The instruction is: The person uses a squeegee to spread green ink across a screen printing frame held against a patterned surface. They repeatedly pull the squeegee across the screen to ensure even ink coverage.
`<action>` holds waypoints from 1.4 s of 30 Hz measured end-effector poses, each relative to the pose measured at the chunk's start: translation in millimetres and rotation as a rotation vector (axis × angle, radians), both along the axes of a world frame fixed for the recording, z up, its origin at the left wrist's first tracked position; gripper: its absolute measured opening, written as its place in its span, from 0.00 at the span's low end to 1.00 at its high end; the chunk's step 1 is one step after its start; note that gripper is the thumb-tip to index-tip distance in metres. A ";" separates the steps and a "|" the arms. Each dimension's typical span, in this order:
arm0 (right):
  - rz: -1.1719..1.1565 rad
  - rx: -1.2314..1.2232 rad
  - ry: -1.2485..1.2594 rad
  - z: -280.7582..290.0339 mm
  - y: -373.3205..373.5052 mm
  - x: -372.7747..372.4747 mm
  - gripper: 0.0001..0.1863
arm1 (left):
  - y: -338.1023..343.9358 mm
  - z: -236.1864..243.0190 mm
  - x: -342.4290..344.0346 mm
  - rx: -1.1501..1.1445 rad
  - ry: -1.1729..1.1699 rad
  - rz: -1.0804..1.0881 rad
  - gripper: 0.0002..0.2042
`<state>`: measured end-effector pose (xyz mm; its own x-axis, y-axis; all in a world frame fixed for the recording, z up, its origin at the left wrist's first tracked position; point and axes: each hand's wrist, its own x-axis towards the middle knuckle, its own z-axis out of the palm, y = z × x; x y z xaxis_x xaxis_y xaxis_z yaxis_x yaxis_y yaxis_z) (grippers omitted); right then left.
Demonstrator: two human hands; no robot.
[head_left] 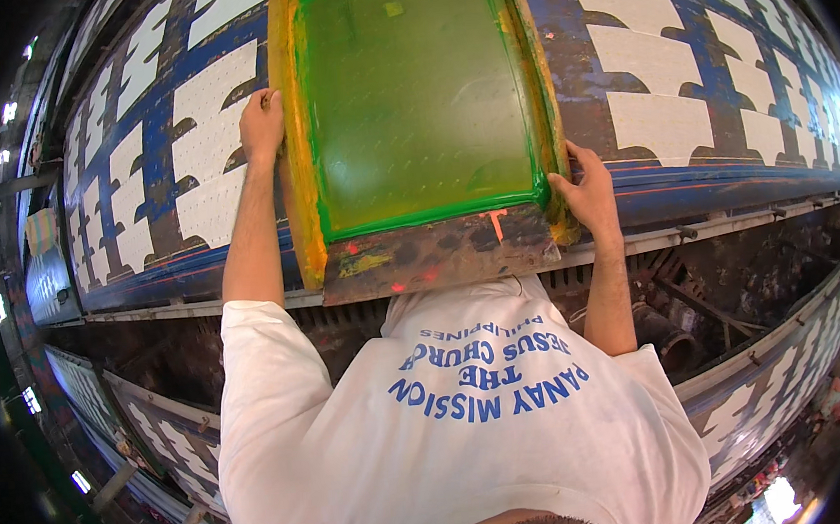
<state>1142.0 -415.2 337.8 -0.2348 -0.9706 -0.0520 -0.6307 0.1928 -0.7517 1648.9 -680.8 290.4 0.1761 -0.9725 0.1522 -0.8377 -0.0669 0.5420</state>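
Note:
A large screen-printing frame [419, 106] with a green, see-through mesh lies in front of me over the long printing table. Its wooden sides are caked with yellow and green paint, and a dark, stained board [439, 251] runs along its near end. My left hand [263, 127] has its fingers closed at the frame's left side, about midway up. Lower down, my right hand [586, 192] grips the right side near the near corner, thumb on top. Some fingers of both hands are hidden by the frame's edges.
White cut fabric pieces [651, 80] lie in rows on the blue, paint-stained table [581, 124], left and right of the frame. A metal rail [710, 227] with small pegs edges the table's near side. Another table with white pieces [770, 393] stands behind me, across a dark gap.

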 end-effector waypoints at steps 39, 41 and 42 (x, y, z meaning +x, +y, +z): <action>0.567 -0.076 0.664 52.6 26.0 207.7 0.27 | -5.7 -24.7 -2.0 -0.182 0.051 -0.072 0.20; 0.547 -0.086 0.693 42.0 25.6 211.0 0.28 | -5.3 -25.1 -1.3 -0.190 0.064 -0.063 0.20; 0.540 -0.111 0.690 38.6 26.1 211.8 0.28 | -4.3 -25.1 -0.9 -0.190 0.068 -0.061 0.20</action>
